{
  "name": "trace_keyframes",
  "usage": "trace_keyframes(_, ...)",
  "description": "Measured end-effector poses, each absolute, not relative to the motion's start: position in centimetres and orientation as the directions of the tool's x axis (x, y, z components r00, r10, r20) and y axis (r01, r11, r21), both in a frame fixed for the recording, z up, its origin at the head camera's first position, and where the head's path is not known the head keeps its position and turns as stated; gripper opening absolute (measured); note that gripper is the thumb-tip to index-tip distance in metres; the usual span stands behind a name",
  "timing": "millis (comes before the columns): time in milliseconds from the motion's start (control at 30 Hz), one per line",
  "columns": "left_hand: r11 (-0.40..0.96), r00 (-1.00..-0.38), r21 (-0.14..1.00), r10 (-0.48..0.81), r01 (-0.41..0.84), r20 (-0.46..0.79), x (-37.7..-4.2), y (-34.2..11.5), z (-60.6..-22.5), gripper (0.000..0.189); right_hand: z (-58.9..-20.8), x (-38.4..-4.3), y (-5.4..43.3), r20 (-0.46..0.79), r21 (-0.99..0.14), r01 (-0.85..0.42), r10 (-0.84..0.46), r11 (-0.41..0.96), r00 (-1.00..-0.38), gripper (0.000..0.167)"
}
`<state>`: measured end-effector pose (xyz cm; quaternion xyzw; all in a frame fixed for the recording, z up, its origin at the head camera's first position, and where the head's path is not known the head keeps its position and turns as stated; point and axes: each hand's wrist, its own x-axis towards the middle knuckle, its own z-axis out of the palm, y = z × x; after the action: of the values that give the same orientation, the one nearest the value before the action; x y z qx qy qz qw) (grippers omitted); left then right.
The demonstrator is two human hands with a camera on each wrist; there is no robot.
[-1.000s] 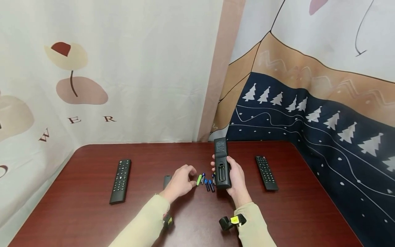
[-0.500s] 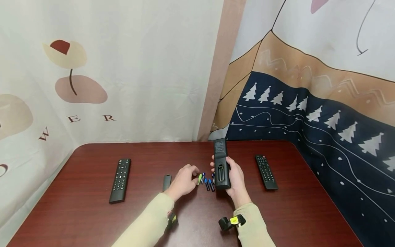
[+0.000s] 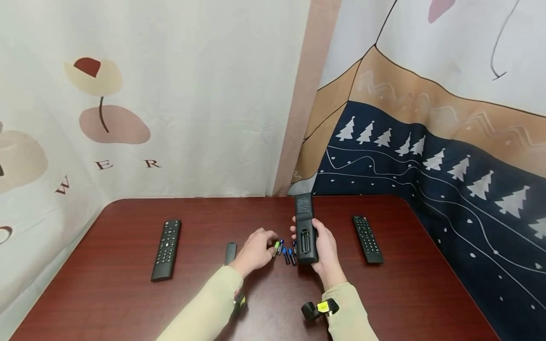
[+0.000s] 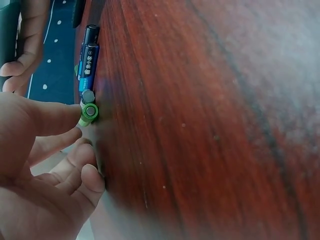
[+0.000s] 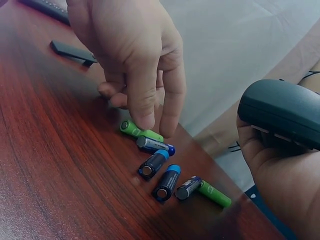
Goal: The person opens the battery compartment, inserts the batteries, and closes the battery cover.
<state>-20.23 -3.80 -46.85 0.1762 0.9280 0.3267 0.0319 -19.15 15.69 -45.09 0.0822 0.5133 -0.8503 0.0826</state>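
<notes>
My right hand [image 3: 326, 251] grips a black remote control [image 3: 304, 208], back side up, its battery bay uncovered. Over the tabletop, my left hand [image 3: 256, 250] has thumb and forefinger around a green battery [image 5: 131, 128], pinching it where it lies; the other fingers curl in. Beside it lies a silver-and-blue battery [image 5: 156, 146]. Two dark batteries with blue ends, one nearer dark battery [image 5: 167, 183] and one farther dark battery [image 5: 153, 164], lie close by. Past them rest another silver battery [image 5: 188, 188] and a second green battery [image 5: 215, 194].
A loose dark battery cover [image 3: 231, 252] lies left of my left hand. One remote [image 3: 166, 250] lies face up at the left of the table [image 3: 106, 284], another remote [image 3: 368, 239] at the right. Printed curtains [image 3: 204, 94] hang behind the table's back edge.
My left hand has shifted slightly right, its thumb and forefinger coming onto the green battery. My right hand keeps the remote in nearly the same place.
</notes>
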Motion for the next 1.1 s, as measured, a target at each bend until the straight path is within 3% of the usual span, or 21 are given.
trace_keyframes(1100, 0.742, -0.936, 0.594, 0.346, 0.311, 0.059, -19.93, -3.66, -47.12, 0.021, -45.14, -19.06, 15.62, -0.223, -0.858, 0.227, -0.063, -0.461, -0.973, 0.052)
